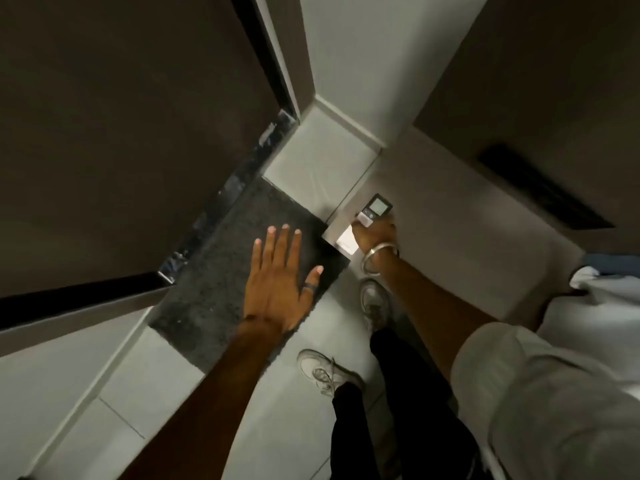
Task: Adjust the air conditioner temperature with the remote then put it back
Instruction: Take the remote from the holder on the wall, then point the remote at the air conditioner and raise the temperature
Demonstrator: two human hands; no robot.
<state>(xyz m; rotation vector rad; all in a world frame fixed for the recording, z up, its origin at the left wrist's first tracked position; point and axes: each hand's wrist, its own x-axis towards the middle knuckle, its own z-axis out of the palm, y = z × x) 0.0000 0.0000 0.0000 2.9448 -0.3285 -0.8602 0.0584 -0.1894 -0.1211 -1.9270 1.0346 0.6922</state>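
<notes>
A small white air conditioner remote (374,210) with a grey screen sticks out of my right hand (375,235), which is closed around its lower end. The remote is held close to a light wall panel, its screen facing me. A silver bangle circles that wrist. My left hand (278,280) hovers flat over the dark mat, fingers spread, holding nothing; a dark ring sits on its thumb. No air conditioner unit is in view.
A dark grey mat (221,271) lies on pale floor tiles (313,161) before a dark door (121,133). My two white shoes (323,372) stand on the tiles. A dark vent slot (540,188) is on the right panel. White bedding (602,306) shows at the right edge.
</notes>
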